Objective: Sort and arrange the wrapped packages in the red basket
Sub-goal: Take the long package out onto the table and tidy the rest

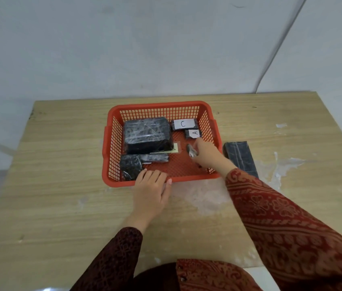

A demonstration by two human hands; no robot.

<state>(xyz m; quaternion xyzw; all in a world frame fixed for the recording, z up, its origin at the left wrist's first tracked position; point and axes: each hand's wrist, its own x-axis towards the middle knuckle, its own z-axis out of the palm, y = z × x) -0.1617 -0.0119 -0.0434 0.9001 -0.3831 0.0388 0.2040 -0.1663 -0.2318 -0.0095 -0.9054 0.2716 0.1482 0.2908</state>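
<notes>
1. Right hand [204,155] is down inside the red basket [159,105], fingers [196,153] pinched round a small dark wrapped package [190,149] — it sits low over the basket floor, right of centre, blurred in the shot.
2. Left hand [152,185] rests on the near rim, fingers draped over the edge and loosely curled, gripping no package — bracing the basket, by the look of it.
3. Handling call: that little package seems light and stiff enough for a fingertip pinch across its short sides; the shiny film wrap looks slippery, so a firm squeeze would be wise.
4. The big block [147,134] at back left looks the heavy one, black under glossy crinkled film — probably a whole-hand job, taken by its long sides.
5. Back right, two flat dark packages with white labels: the C package [183,124] against the far wall, the A package [193,133] just in front of it, near the right wall.
6. Near left corner holds a crumpled, softer-looking bundle [130,166], with a slim flat package [155,158] beside it; a pale card [175,148] pokes out from under the big block.
7. Outside on the worktop [60,143], a long dark package [240,157] lies just right of the basket, not yet sorted in.
</notes>
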